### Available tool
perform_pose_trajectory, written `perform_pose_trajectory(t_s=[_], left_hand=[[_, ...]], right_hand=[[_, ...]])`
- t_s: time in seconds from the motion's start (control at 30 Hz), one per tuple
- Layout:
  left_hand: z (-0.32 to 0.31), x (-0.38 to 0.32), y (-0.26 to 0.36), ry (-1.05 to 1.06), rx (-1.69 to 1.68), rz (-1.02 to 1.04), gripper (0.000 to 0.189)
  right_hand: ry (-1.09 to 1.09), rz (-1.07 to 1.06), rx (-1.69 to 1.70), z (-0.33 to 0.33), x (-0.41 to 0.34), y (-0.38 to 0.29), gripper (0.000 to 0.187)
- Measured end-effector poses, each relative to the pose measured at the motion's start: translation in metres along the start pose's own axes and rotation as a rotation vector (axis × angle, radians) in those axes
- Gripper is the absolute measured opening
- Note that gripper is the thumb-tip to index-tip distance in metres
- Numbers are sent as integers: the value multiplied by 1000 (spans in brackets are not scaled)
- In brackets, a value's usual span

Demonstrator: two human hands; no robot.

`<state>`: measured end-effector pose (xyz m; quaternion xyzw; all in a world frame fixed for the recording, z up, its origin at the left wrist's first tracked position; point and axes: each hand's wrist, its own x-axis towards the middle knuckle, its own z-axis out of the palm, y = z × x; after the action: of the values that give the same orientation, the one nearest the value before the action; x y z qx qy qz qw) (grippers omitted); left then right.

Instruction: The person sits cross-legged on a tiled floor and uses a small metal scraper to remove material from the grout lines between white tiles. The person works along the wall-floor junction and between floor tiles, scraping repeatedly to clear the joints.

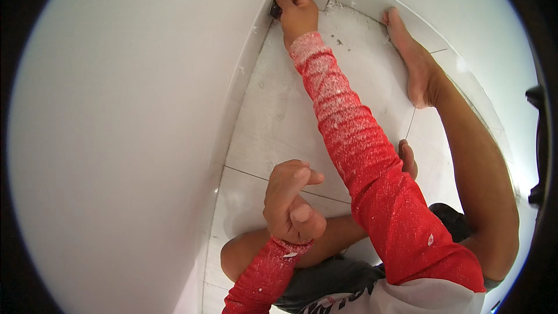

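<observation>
My right hand [301,14] reaches into the far corner, pinching a small dark flat piece [275,10], perhaps a scraper blade or a bit of sandpaper. That piece lies against the tiled skirting [248,59] at the foot of the left wall. Most of it is covered by my fingers. Over my bent leg, my left hand [292,203] hovers with loosely curled fingers and an apparently empty palm. White dust coats the red sleeve [329,91] of my right arm, thickest near the cuff.
A smooth white wall [122,131] rises close on my left; another wall [471,22] with skirting curves round the right. White crumbs [335,5] and dark specks [340,42] lie on the pale floor tiles [279,113]. My bare foot [412,61] rests beside the right skirting.
</observation>
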<state>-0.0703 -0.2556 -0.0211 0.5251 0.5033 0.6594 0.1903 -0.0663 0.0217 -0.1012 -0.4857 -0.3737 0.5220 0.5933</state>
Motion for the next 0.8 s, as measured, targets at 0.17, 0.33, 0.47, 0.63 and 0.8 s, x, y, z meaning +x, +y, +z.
perform_pose_trajectory(t_s=[0.17,0.33,0.47,0.63,0.8], left_hand=[[10,8,-8,56,-52,-25,42],[2,-3,-5,-35,70,11,45],[-3,0,0,-16,81,14,45],[1,10,-6,-13,73,12,45],[5,-2,-7,-9,82,-39,46]], right_hand=[[-363,-44,-365,-17,-141,1,19],[-131,-26,-386,-11,-122,15,18],[58,-3,5,3,-3,3,20],[-145,-90,-298,-7,-95,-5,21],[-255,14,-416,-17,-131,12,24]])
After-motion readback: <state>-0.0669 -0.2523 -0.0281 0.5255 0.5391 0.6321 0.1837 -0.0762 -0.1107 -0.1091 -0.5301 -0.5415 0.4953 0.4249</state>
